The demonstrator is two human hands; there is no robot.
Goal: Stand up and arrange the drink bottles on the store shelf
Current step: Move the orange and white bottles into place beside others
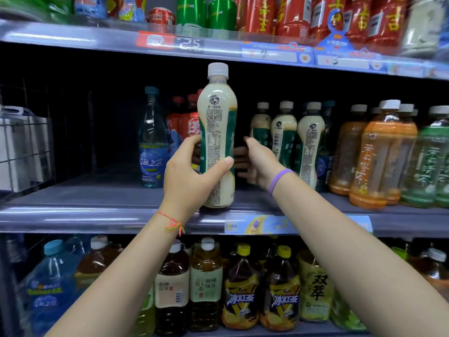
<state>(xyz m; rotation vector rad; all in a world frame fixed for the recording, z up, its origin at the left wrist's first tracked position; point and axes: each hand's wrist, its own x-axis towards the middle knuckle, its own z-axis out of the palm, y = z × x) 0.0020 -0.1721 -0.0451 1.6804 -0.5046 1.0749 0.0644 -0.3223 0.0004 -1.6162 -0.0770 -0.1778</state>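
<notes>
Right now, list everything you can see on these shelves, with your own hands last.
Milk tea bottle: one, cream with green label, upright at middle shelf's front edge, held.
Matching milk tea bottles: at least three, cream and green, middle shelf, right of the held one.
Blue water bottle: one, clear blue, middle shelf, left of the held one.
Red-label bottles: at least two, behind the held bottle.
Orange tea bottles: several, middle shelf right.
Green tea bottles: at least two, far right.
Green cans: two, top shelf.
Red cans: several, top shelf right.
Iced tea bottles: two, dark with yellow caps, bottom shelf.
Left hand: gripping the milk tea bottle.
Right hand: open, reaching behind it.
</notes>
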